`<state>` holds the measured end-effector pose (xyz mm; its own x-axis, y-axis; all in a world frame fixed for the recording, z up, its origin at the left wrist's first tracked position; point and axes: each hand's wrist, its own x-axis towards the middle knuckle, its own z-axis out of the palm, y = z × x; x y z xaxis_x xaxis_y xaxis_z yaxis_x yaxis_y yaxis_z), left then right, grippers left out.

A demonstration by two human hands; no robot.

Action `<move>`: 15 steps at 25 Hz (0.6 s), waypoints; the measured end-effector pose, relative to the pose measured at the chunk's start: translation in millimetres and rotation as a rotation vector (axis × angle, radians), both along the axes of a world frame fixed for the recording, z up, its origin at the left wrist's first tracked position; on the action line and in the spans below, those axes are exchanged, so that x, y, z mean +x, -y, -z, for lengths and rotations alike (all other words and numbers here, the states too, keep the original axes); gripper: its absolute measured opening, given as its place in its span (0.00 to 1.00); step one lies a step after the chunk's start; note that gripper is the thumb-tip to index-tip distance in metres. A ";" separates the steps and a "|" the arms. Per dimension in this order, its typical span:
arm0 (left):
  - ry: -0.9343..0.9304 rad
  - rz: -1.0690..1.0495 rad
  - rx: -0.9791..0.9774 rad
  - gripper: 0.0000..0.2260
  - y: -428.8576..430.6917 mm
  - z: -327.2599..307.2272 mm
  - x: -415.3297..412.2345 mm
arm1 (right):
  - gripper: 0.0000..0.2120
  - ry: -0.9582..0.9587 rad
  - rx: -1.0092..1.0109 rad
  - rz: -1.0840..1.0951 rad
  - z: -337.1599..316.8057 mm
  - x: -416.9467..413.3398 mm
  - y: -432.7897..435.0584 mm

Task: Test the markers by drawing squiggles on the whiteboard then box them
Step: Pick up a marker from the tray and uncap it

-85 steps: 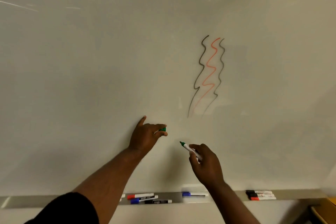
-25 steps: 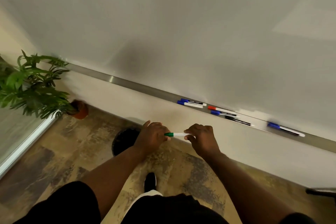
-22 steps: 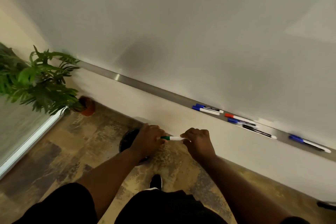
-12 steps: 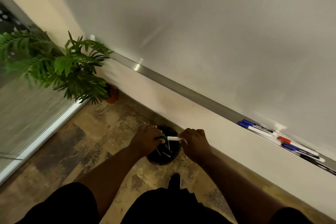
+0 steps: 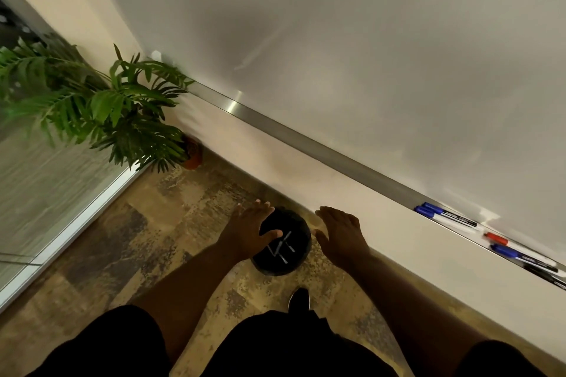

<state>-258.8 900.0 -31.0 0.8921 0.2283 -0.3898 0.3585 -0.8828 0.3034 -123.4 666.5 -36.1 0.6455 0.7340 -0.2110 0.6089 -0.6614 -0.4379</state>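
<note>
My left hand (image 5: 249,228) and my right hand (image 5: 340,232) hover with spread, empty fingers on either side of a round black bin (image 5: 283,249) on the floor. Several markers lie inside the bin. The whiteboard (image 5: 352,40) fills the upper right, its squiggles out of view. On its metal tray (image 5: 306,139) at the right lie blue markers (image 5: 444,217), a red marker (image 5: 496,237) and a black one (image 5: 548,277). The green marker is not visible in either hand.
A potted green plant (image 5: 101,107) stands in the corner at left, beside a glass panel (image 5: 39,180). My dark shoe (image 5: 299,300) is on the patterned floor just below the bin.
Both hands held the capped green marker over the bin half a second ago; now they are spread apart and empty. My view has swung further left and down.
</note>
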 end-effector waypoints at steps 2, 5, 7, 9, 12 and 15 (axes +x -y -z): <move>0.018 0.011 -0.020 0.36 8.2 -3.8 7.6 | 0.26 -0.002 -0.002 0.025 1.5 -0.9 8.4; 0.039 0.054 -0.034 0.40 26.1 -10.7 20.5 | 0.28 0.010 0.023 0.056 1.7 -1.3 23.1; 0.066 0.098 -0.027 0.41 42.5 -12.9 28.2 | 0.30 0.027 0.036 0.074 0.1 -2.6 38.4; 0.081 0.134 -0.014 0.39 61.8 -13.0 34.3 | 0.33 0.037 0.037 0.097 -1.5 -4.8 57.1; 0.093 0.190 0.022 0.36 99.1 -15.6 42.7 | 0.34 0.044 0.014 0.128 -5.8 -9.8 93.3; 0.105 0.235 -0.004 0.38 149.9 -27.1 51.7 | 0.35 0.055 -0.015 0.153 -10.8 -16.0 141.6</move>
<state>-207.1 750.1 -3.9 0.9562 0.0086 -0.2926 0.1099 -0.9370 0.3317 -139.4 524.9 -25.3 0.7603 0.6235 -0.1823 0.5237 -0.7544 -0.3958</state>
